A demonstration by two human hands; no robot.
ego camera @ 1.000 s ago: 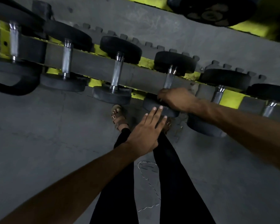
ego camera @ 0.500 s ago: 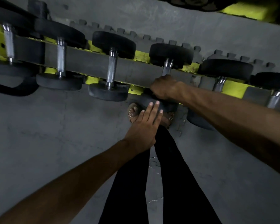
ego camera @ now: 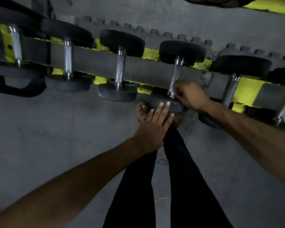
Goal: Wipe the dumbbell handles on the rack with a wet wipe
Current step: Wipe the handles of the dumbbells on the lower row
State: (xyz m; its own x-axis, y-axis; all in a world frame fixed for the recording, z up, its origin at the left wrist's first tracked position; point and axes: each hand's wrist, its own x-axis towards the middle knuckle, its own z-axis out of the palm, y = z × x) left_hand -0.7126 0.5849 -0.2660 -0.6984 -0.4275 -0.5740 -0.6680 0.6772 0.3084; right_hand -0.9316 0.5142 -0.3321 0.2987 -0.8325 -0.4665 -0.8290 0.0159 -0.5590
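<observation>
Dumbbell handle [ego camera: 176, 74] on the rack [ego camera: 95, 63], wet wipe [ego camera: 172, 94] at its near end.
My left hand [ego camera: 153, 127] is flat, fingers straight and holding nothing, over this dumbbell's near head [ego camera: 161, 102]; I cannot tell whether it touches. The handle runs straight away from me toward the far head [ego camera: 182, 50]. My right hand [ego camera: 190, 94], just right of the shaft, pinches the wipe against it, so I judge the stroke should travel along that axis, away from me.

Grey floor [ego camera: 39, 145], jigsaw-edged foam mat [ego camera: 154, 32], dim light
</observation>
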